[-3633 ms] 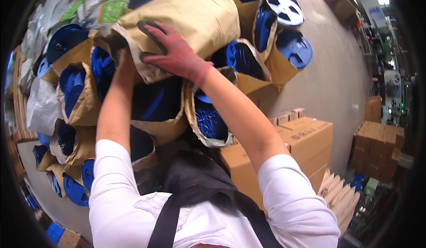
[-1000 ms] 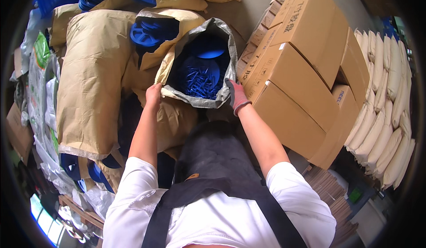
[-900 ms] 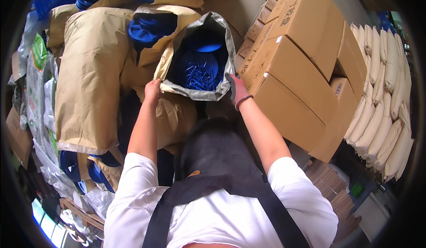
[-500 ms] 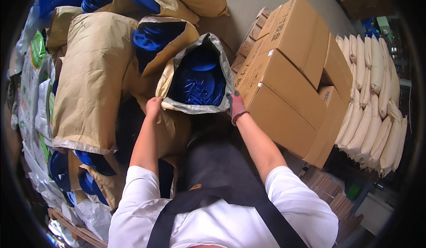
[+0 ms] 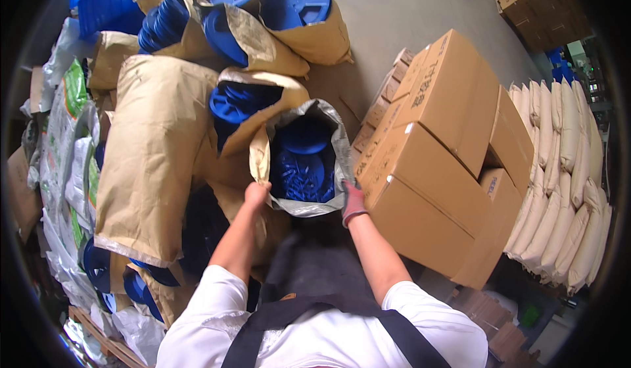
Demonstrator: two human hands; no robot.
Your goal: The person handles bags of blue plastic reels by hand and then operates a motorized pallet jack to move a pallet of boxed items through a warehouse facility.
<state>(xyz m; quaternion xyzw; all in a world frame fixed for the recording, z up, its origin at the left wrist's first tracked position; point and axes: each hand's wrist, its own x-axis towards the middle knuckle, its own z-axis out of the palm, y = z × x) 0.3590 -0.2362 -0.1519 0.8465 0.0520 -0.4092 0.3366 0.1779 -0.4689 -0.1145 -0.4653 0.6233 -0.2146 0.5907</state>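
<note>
A paper sack with a silver-grey lining stands upright in front of me, its mouth held wide. Inside are a blue disc and, nearer to me, many small blue plastic pieces. My bare left hand is closed on the sack's left rim, where the brown paper bunches up. On the right rim, my right hand in a pink and grey glove grips the lining; its fingertips are partly hidden.
Brown sacks of blue reels crowd the left and far side, beside a large closed paper sack. Large cardboard boxes stand close on the right, on a wooden pallet. Beyond them are stacked cream sacks.
The whole view has shifted, so the scene sits lower in the picture. My hands are closer together and the sack's mouth looks narrower. Both hands keep their hold on the rim.
</note>
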